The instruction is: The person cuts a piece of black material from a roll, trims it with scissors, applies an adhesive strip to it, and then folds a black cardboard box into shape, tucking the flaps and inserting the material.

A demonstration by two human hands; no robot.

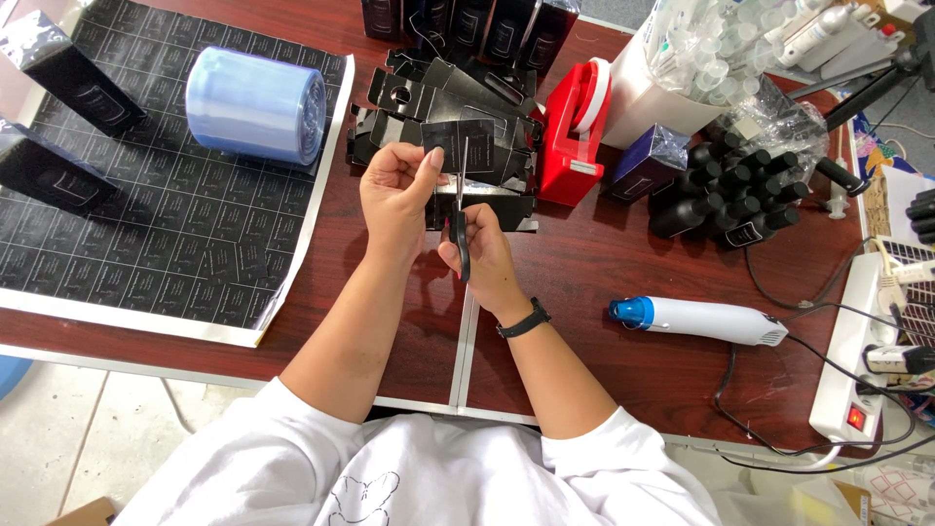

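The table point(604, 282) is dark red-brown. A big sheet point(146, 224) has rows of small black squares and a white edge. The roll point(255, 104) is pale blue. The tape holder point(570, 136) is bright red. The little bottles point(730, 200) are black. The heat tool point(696, 319) is white with a blue tip.
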